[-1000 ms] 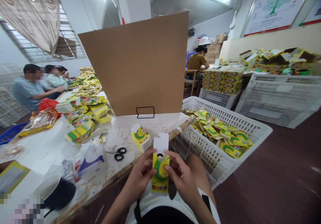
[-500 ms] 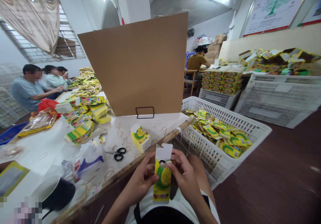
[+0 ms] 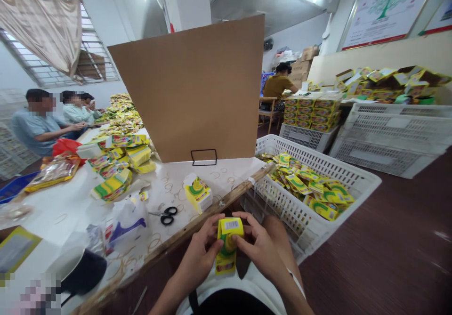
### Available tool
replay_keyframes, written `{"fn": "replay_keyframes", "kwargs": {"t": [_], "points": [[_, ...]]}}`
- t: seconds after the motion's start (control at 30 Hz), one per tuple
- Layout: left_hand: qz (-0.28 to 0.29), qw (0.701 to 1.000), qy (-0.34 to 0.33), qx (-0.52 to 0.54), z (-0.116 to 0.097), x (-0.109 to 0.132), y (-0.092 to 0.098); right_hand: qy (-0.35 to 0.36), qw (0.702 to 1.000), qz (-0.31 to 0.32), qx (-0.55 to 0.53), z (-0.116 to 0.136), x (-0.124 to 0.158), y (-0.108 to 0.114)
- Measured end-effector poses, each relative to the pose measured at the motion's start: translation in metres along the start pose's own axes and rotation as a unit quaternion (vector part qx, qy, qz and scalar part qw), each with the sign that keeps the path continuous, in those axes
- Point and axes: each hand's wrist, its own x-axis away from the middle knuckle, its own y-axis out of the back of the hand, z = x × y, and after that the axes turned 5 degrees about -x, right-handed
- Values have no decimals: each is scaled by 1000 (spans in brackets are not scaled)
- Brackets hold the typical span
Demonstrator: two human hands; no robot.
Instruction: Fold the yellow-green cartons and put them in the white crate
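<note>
Between my two hands, above my lap, is a small yellow and green carton (image 3: 226, 254) with a barcode on its folded top end. My left hand (image 3: 205, 242) grips its left side, the thumb against the front. From the right, my right hand (image 3: 254, 239) holds it, with the thumb pressed on the front near the top flap. Some of the fingers are hidden behind the carton. Just beyond my hands, on the table, stands a stack of flat cartons (image 3: 197, 193). Black-handled scissors (image 3: 167, 215) lie left of that stack.
A white plastic basket (image 3: 318, 162) full of yellow cartons stands right of the table. A large cardboard sheet (image 3: 197, 93) stands upright at the back. Bundled cartons (image 3: 116, 164), a tissue pack (image 3: 127, 225) and a dark mug (image 3: 83, 270) occupy the table's left. Other people sit farther off.
The carton's white top flaps stood up before; now the top is folded over, showing the barcode. My right thumb has shifted slightly down and left on the front.
</note>
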Motion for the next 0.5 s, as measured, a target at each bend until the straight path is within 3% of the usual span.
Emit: {"fn": "replay_keyframes", "kwargs": {"t": [0.2, 0.4, 0.5], "points": [[1, 1000, 10, 0, -1, 2, -2, 3, 1000, 2, -2, 0, 1, 0], [6, 1000, 2, 14, -4, 1, -4, 43, 990, -62, 116, -11, 0, -4], [-8, 999, 5, 45, -3, 0, -2, 63, 985, -49, 153, -10, -1, -1]]}}
